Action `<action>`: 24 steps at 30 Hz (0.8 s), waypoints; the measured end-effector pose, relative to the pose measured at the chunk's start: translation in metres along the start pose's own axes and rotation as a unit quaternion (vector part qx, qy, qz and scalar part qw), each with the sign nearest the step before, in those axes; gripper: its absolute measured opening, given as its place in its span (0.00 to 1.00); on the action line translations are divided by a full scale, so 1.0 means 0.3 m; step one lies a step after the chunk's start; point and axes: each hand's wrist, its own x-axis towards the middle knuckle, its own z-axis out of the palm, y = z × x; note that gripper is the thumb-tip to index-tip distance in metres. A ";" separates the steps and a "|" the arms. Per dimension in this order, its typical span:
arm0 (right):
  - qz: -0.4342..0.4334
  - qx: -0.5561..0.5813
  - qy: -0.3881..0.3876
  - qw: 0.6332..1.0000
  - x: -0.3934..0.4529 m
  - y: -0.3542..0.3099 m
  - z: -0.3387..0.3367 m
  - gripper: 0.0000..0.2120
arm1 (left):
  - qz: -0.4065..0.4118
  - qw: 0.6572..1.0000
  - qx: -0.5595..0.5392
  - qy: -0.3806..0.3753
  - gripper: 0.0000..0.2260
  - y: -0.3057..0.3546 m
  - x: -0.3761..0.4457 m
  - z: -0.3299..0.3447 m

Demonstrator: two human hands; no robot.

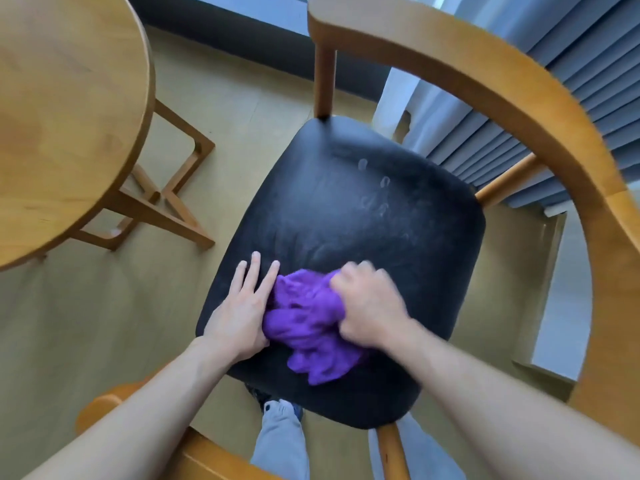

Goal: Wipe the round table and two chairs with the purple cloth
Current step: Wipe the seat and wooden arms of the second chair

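Note:
A wooden chair (pixel 502 84) with a curved armrest-back and a black padded seat (pixel 346 209) fills the middle of the head view. The crumpled purple cloth (pixel 308 327) lies on the near part of the seat. My right hand (pixel 370 303) is closed on the cloth's right side and looks blurred. My left hand (pixel 242 306) lies flat on the seat, fingers spread, touching the cloth's left edge. Pale smudges mark the seat's far right part. The round wooden table (pixel 62 116) stands at the left.
The table's wooden legs (pixel 166 202) cross on the tan floor between table and chair. Grey curtains (pixel 554 109) and a white sheer hang behind the chair at the right. My legs in grey trousers (pixel 280 441) stand under the seat's near edge.

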 end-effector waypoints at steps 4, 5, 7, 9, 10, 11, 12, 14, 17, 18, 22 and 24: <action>0.363 0.190 0.143 0.901 0.152 0.225 -0.103 0.17 | -0.012 0.999 0.024 0.024 0.63 0.010 0.002 0.024; 0.402 0.228 0.165 0.871 0.184 0.202 -0.096 0.18 | -0.015 0.999 0.028 0.028 0.63 0.008 0.002 0.028; 0.396 0.245 0.185 0.865 0.205 0.077 -0.059 0.26 | -0.019 0.999 0.034 0.031 0.64 0.004 0.001 0.030; 0.292 0.230 0.175 0.912 0.161 -0.073 -0.002 0.35 | -0.018 0.998 0.035 0.039 0.64 0.002 0.001 0.023; 0.233 0.219 0.150 0.936 0.127 -0.130 0.028 0.37 | -0.017 0.998 0.035 0.044 0.64 0.002 0.002 0.018; 0.175 0.201 0.123 0.956 0.096 -0.163 0.055 0.38 | -0.016 0.998 0.036 0.046 0.65 0.004 0.003 0.011; 0.117 0.170 0.097 0.974 0.073 -0.171 0.072 0.39 | -0.017 0.998 0.038 0.045 0.65 0.007 0.001 0.007; -0.008 0.078 0.056 0.995 0.067 -0.141 0.061 0.38 | -0.019 0.998 0.044 0.042 0.65 0.013 -0.001 0.004; -0.139 -0.044 0.045 0.988 0.172 0.020 -0.047 0.31 | -0.015 0.996 0.062 0.056 0.64 0.015 0.008 0.019; -0.119 -0.072 0.060 0.988 0.233 0.103 -0.092 0.30 | -0.014 0.996 0.068 0.058 0.64 0.012 0.009 0.029; 0.309 0.079 0.164 0.934 0.435 0.353 -0.227 0.26 | -0.018 0.994 0.080 0.073 0.63 0.012 0.016 0.052; 0.408 0.195 0.203 0.868 0.482 0.308 -0.219 0.24 | -0.014 0.994 0.078 0.081 0.61 0.012 0.017 0.060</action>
